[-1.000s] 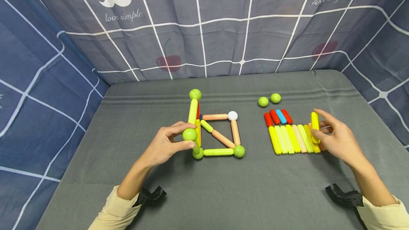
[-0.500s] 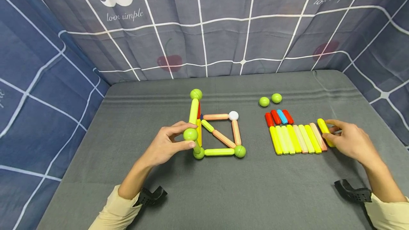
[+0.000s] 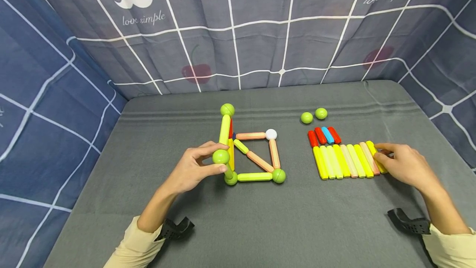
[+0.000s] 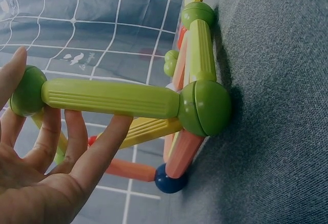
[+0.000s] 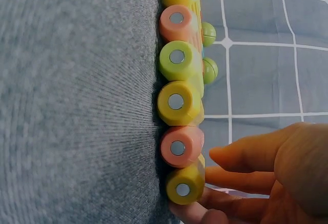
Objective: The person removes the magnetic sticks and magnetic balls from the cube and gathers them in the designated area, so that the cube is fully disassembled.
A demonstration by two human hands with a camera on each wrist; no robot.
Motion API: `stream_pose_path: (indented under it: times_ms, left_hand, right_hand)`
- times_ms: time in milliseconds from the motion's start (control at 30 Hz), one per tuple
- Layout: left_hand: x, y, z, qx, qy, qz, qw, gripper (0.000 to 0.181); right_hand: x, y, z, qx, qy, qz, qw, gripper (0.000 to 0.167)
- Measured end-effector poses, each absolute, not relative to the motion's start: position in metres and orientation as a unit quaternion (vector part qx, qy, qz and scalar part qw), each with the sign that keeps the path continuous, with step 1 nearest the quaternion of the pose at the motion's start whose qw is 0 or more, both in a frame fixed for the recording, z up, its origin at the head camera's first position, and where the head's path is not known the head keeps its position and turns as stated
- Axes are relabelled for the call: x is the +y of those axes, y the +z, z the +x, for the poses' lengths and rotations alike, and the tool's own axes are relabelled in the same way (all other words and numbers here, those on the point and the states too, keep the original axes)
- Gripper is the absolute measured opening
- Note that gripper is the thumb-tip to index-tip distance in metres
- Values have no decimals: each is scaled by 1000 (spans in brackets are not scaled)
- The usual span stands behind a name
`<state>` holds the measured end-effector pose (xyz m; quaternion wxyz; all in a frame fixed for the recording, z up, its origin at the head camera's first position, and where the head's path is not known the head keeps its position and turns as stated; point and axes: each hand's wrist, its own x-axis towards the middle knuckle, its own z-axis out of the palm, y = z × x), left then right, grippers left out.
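Observation:
In the head view my left hand (image 3: 190, 169) pinches a green ball (image 3: 221, 156) between thumb and fingers. This ball tops an upright green magnetic rod (image 4: 110, 98) standing on a lower green ball (image 4: 205, 108), part of a frame of rods and balls. My right hand (image 3: 407, 166) holds a yellow magnetic rod (image 3: 370, 148) at the right end of a row of rods (image 3: 337, 162). In the right wrist view, that yellow rod (image 5: 183, 187) lies against a pink rod (image 5: 179, 147), with fingers along its outer side and the thumb close above.
Shorter red rods (image 3: 313, 139) and a blue rod (image 3: 327, 135) lie behind the row. Two loose green balls (image 3: 306, 118) sit farther back. The frame includes a white ball (image 3: 271, 134) and flat-lying rods. A patterned curtain (image 3: 256, 49) borders the grey cloth (image 3: 290, 218).
My right hand has lowered the yellow rod to the right of the row, then slid it left against the pink rod. My left hand keeps its pinch on the green ball.

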<state>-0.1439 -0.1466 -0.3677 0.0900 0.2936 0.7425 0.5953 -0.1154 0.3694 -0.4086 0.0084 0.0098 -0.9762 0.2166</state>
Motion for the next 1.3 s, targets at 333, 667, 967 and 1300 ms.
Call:
stream_pose_path:
  times_ms: [333,667,967,1300]
  left_hand:
    - [-146,-368,-143,742,598,290,92,43]
    - [-149,-368,-142,743,597,291,82,43]
    - [-147,-367,-142,745,595,290,80,44]
    - [-144,-367,-139,749,594,281,84,44]
  right_hand:
    - [358,-399,-103,-974,220,-8,46,39]
    - [282,-386,-89,-930,329,131,97,20]
    - [204,-394,-95,-869,455,190,-52,22]
    - [176,-405,-104,-886,407,218,-43,21]
